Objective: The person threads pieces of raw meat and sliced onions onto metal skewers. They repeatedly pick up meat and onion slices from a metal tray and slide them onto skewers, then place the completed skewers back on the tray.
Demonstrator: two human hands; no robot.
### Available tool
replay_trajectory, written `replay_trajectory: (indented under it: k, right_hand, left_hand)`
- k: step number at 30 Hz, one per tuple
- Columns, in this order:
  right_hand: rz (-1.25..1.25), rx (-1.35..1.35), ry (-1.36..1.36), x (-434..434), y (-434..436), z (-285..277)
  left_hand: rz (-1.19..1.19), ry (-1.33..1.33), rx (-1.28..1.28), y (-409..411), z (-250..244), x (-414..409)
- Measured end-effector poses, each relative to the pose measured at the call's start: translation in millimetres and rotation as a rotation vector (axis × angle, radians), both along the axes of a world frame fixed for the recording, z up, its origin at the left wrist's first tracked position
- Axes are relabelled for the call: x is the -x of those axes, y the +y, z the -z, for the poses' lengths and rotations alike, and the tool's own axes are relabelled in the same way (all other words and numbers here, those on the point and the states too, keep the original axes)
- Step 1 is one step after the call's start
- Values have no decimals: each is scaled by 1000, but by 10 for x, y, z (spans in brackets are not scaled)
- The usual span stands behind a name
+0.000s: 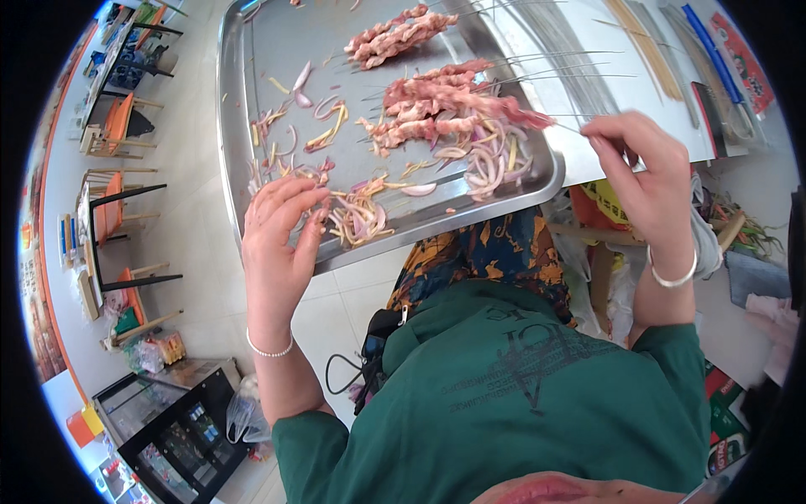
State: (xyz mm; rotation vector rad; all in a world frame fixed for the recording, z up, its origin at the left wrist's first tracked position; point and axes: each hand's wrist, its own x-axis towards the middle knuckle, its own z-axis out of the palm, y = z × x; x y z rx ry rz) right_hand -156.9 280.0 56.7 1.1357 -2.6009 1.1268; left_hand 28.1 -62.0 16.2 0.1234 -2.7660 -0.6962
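Observation:
My right hand (pixel 642 170) pinches the bare end of a thin metal skewer, which carries a strip of raw meat (pixel 485 104). That meat lies over other raw meat skewers (pixel 422 129) at the right side of a metal tray (pixel 403 230). My left hand (pixel 283 217) is over the tray's near left corner, its fingers curled and thumb apart, beside sliced onion and yellowish shreds (pixel 359 217). No skewer shows in it. A second pile of meat skewers (pixel 400 38) rests farther back. More sliced onion (pixel 494 157) is heaped in the near right corner.
Bare metal skewers (pixel 554 50) and wooden sticks (pixel 648 47) lie on the white table (pixel 592 151) right of the tray. A blue tube-like object (pixel 711 53) is farther right. Orange chairs (pixel 116 123) and a black-framed cabinet (pixel 182 435) stand to the left.

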Motion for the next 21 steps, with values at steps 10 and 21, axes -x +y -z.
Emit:
replay_trajectory:
  k: [10, 21]
  right_hand:
    - [-289, -439, 419, 877, -280, 109]
    - [-236, -390, 16, 1150, -398, -125]
  left_hand:
    - [-59, 106, -12, 14, 221, -75]
    - [-141, 212, -96, 6, 241, -105]
